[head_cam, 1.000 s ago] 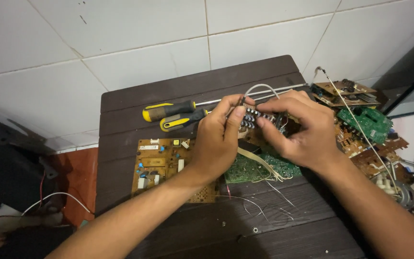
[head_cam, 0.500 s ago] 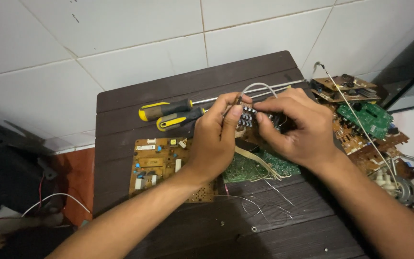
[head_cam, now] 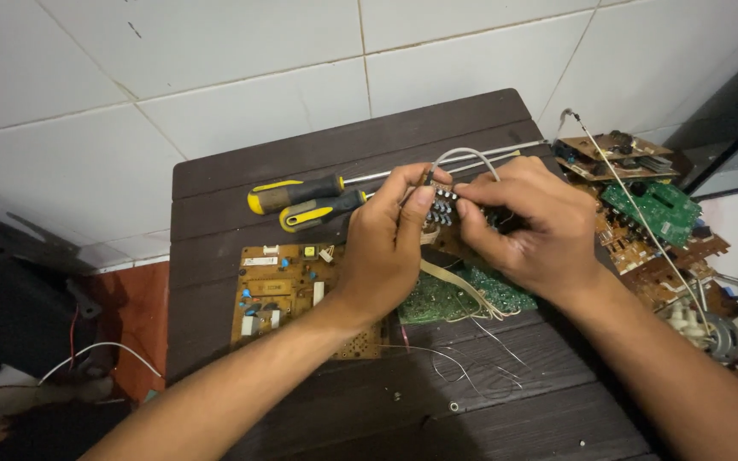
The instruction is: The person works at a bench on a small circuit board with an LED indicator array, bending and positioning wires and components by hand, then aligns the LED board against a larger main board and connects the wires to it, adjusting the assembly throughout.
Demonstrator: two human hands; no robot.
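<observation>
Both hands meet over the dark slatted wooden table, left hand and right hand pinching a small circuit module studded with dark capacitors. Fingers hide most of it; a grey wire loop arcs above. Beneath the wrists, the tan circuit board and green circuit board lie half covered.

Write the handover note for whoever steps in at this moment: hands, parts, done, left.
Left hand: fingers closed on the small component board, held above the table.
Right hand: gripping the same board from the other side, fingertips at its row of small capacitors.
A grey wire loops up from the board.
Beneath the hands: tan circuit board and green circuit board flat on the dark wooden table.
Two yellow-handled screwdrivers lie beyond, untouched.
More boards are piled on the floor to the right.
Done: small board lifted.
Left: cannot tell; board in both hands.
</observation>
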